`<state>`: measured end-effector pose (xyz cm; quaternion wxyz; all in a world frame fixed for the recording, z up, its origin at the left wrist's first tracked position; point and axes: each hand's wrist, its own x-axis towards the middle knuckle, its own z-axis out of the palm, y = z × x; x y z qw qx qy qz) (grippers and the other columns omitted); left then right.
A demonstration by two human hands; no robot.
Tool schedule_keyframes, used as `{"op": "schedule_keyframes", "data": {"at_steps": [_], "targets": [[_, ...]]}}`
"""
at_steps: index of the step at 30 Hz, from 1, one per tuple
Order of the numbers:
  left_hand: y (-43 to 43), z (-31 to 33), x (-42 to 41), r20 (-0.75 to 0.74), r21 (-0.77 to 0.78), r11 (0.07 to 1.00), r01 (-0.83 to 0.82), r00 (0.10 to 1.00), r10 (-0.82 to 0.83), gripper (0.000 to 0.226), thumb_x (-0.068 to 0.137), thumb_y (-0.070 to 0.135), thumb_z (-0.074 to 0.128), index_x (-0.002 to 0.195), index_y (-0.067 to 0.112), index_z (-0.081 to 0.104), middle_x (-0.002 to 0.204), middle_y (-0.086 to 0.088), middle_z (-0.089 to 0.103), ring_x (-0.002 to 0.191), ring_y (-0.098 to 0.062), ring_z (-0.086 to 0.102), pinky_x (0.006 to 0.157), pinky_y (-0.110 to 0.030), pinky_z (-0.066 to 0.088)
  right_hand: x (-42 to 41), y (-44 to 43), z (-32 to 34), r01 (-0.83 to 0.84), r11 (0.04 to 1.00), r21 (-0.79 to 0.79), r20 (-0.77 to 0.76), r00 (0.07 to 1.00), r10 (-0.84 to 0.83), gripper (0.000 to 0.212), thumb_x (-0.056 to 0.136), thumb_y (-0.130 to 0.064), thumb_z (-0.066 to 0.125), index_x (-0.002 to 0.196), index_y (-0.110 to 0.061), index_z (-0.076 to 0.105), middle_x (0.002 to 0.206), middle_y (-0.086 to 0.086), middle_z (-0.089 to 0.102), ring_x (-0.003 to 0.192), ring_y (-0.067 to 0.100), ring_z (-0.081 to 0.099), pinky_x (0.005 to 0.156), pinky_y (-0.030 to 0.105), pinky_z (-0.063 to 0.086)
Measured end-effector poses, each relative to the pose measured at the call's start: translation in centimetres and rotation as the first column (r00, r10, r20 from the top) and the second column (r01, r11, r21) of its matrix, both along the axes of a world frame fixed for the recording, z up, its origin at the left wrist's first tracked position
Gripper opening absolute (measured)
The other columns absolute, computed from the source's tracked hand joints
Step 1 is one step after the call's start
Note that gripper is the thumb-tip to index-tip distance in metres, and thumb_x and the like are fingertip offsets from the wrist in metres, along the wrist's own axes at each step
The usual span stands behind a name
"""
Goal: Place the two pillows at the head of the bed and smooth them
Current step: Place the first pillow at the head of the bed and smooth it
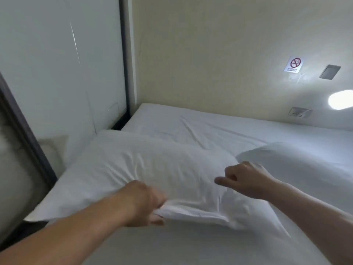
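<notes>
The near pillow, white and creased, lay on the bed against the pale panel at the bed's left side, one corner over the mattress edge. The left hand was closed in a fist on the pillow's near edge, the cloth bunched between fingers and thumb. The right hand stood at the same pillow's right end, fingers loosely curled and thumb extended; whether it held or merely touched the fabric could not be told, the hand being blurred. The second pillow lay just right of the near pillow, the two apparently touching behind the right hand. Beyond the near pillow the sheet showed wrinkles up to the cream wall. On that wall, well right of the pillow, were a no-smoking sign, a socket and a lit lamp.
</notes>
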<state>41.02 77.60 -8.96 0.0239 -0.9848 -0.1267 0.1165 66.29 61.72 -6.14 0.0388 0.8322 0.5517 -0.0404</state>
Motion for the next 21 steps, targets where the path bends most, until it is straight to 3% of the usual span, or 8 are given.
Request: {"op": "schedule_keyframes", "data": {"at_steps": [1, 3, 6, 8, 11, 15, 18, 21], "targets": [[-0.1, -1.3, 0.4, -0.026, -0.051, 0.999, -0.001, 1.0, 0.0, 0.043, 0.089, 0.063, 0.041, 0.088, 0.022, 0.055, 0.095, -0.001, 0.065, 0.083, -0.025, 0.058, 0.075, -0.035, 0.044, 0.9, 0.9, -1.3, 0.038, 0.998, 0.047, -0.029, 0.999, -0.037, 0.058, 0.088, -0.071, 0.035, 0.067, -0.018, 0.047, 0.065, -0.005, 0.054, 0.067, 0.017, 0.052, 0.065, 0.033, 0.039], [1.8, -3.3, 1.6, 0.113, -0.119, 0.989, -0.084, 0.989, 0.097, 0.052, 0.086, 0.069, 0.027, 0.08, 0.024, 0.052, 0.085, 0.007, 0.056, 0.078, -0.017, 0.052, 0.069, -0.033, 0.039, 2.0, 2.9, -4.4, 0.094, 0.99, 0.105, -0.091, 0.992, -0.084, 0.046, 0.091, -0.066, 0.036, 0.077, -0.026, 0.053, 0.084, -0.008, 0.061, 0.082, 0.018, 0.057, 0.069, 0.034, 0.04], [7.5, -5.2, 4.0, 0.318, -0.168, 0.957, -0.238, 0.905, 0.281, 0.056, 0.083, 0.07, 0.021, 0.104, 0.031, 0.055, 0.104, 0.012, 0.05, 0.097, -0.012, 0.049, 0.081, -0.031, 0.036, 2.7, 6.3, -8.9, 0.214, 0.967, 0.137, -0.206, 0.961, -0.183, 0.048, 0.091, -0.065, 0.039, 0.123, -0.031, 0.053, 0.125, -0.003, 0.054, 0.117, 0.021, 0.051, 0.087, 0.038, 0.043], [11.7, -6.0, 5.5, 0.242, -0.169, 0.931, -0.324, 0.902, 0.358, 0.058, 0.088, 0.068, 0.028, 0.13, 0.034, 0.045, 0.131, 0.009, 0.043, 0.119, -0.016, 0.043, 0.098, -0.036, 0.035, 3.0, 8.6, -10.9, 0.33, 0.937, 0.112, -0.259, 0.92, -0.293, 0.062, 0.09, -0.067, 0.038, 0.14, -0.031, 0.039, 0.14, 0.004, 0.043, 0.128, 0.026, 0.039, 0.094, 0.043, 0.042], [17.1, -7.2, 7.1, 0.053, -0.18, 0.889, -0.42, 0.899, 0.435, 0.075, 0.082, 0.077, 0.026, 0.148, 0.042, 0.017, 0.157, 0.004, 0.016, 0.144, -0.023, 0.014, 0.116, -0.049, 0.014, 2.6, 12.6, -12.2, 0.458, 0.889, 0.017, -0.3, 0.851, -0.432, 0.079, 0.08, -0.079, 0.031, 0.144, -0.032, 0.025, 0.143, 0.009, 0.037, 0.13, 0.033, 0.035, 0.098, 0.051, 0.04], [21.4, -9.5, 9.8, -0.129, -0.262, 0.84, -0.475, 0.88, 0.458, 0.104, 0.064, 0.093, 0.022, 0.149, 0.042, -0.008, 0.163, 0.0, -0.004, 0.148, -0.029, -0.008, 0.115, -0.06, -0.003, 1.0, 15.9, -14.2, 0.517, 0.838, -0.172, -0.31, 0.78, -0.544, 0.093, 0.068, -0.09, 0.023, 0.143, -0.035, 0.016, 0.149, 0.01, 0.026, 0.139, 0.034, 0.021, 0.105, 0.064, 0.026], [20.9, -12.6, 10.7, -0.21, -0.342, 0.791, -0.507, 0.862, 0.461, 0.104, 0.065, 0.092, 0.023, 0.149, 0.041, -0.009, 0.163, 0.0, -0.006, 0.148, -0.029, -0.009, 0.111, -0.063, -0.008, 0.9, 16.4, -15.6, 0.548, 0.798, -0.251, -0.207, 0.775, -0.597, 0.109, 0.057, -0.097, 0.014, 0.147, -0.036, 0.007, 0.152, 0.007, 0.019, 0.14, 0.032, 0.018, 0.105, 0.063, 0.025], [19.6, -15.2, 10.4, -0.222, -0.291, 0.803, -0.521, 0.853, 0.472, 0.099, 0.069, 0.089, 0.02, 0.15, 0.04, -0.009, 0.163, -0.002, -0.007, 0.147, -0.031, -0.012, 0.108, -0.065, -0.012, 0.4, 17.4, -16.0, 0.558, 0.757, -0.341, -0.068, 0.788, -0.612, 0.128, 0.041, -0.102, 0.0, 0.15, -0.036, 0.003, 0.149, 0.005, 0.022, 0.137, 0.03, 0.026, 0.103, 0.06, 0.03]]}}
